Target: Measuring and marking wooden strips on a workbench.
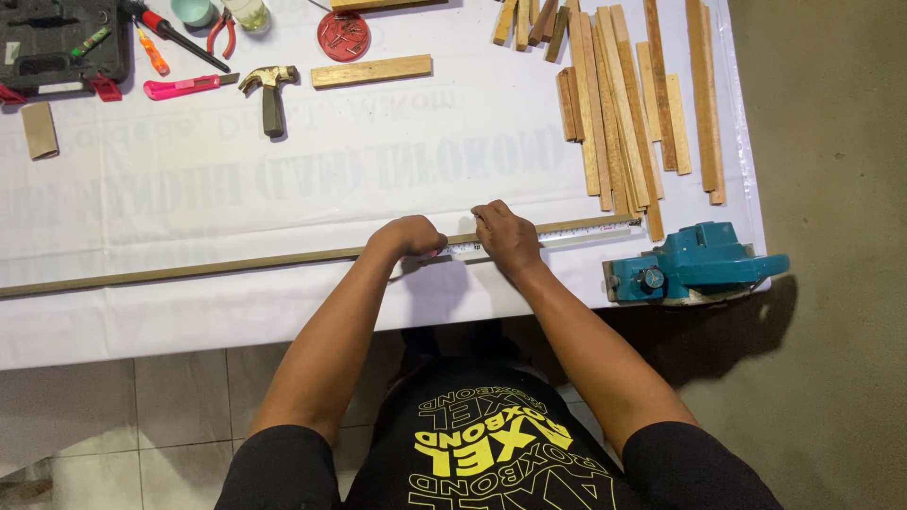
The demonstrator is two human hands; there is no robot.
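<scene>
one hammer (270, 90), one teal power tool (694, 264), two hands (505, 238)

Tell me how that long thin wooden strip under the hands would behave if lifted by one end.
The long wooden strip is very slender for its length, so it would probably sag and wobble. It looks light. Its flat faces should keep it from rolling. The left hand and right hand press on it beside a measuring tape.
</scene>
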